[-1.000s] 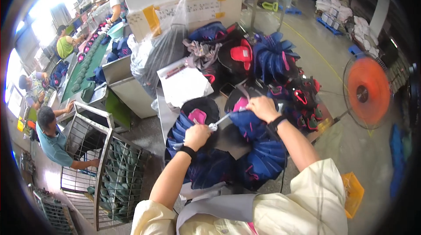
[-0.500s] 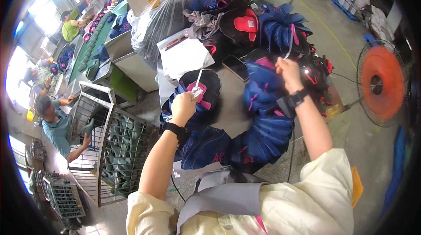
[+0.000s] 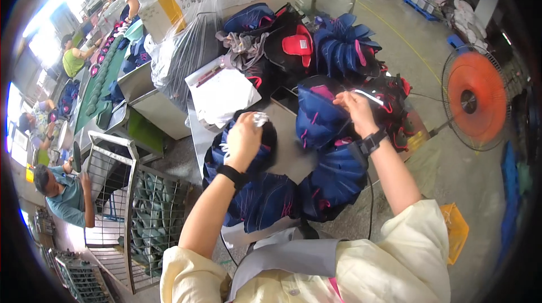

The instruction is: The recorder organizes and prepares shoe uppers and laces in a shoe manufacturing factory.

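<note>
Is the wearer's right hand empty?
No, the right hand pinches a thin white strip that sticks out to the right.

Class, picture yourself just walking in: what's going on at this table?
The person's left hand holds a crumpled white bundle, while the right hand grips a white strip that sticks out to the right. Blue shoe uppers lie in a curve along the near part of the table, with a phone and paper beyond. Off to the left, a co-worker is beside a wire cart.
</note>
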A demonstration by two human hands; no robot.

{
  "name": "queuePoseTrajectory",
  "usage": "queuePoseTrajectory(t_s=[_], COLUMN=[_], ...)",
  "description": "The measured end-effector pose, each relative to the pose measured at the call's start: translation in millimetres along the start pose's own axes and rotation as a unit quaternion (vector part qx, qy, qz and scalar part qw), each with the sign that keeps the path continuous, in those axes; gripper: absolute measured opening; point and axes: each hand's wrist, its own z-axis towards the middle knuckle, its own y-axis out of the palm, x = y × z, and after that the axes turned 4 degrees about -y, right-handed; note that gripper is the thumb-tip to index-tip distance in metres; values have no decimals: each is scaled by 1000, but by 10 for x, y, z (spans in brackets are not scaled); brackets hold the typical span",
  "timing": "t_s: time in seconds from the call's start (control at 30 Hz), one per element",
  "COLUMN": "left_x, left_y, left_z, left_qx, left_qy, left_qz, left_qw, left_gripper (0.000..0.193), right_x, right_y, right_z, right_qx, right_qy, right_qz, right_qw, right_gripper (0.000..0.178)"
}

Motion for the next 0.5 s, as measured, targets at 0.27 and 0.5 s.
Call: queuePoseTrajectory(t_s=[0.27,0.5], left_x=[959,1230], left_y=[673,958], left_z=[-280,-109], left_qx=[-227,-243], left_qy=[118,114], left_qz=[-67,-54], left_qw=[964,962], left_gripper=[61,39], right_x=[-376,-1194], right_y=[365,611], right_z=[-525,-904], right_qx=[8,-36], right_qy=[-55,-158], right_qz=[-41,-57], right_qw=[998,985], right_gripper=[42,39])
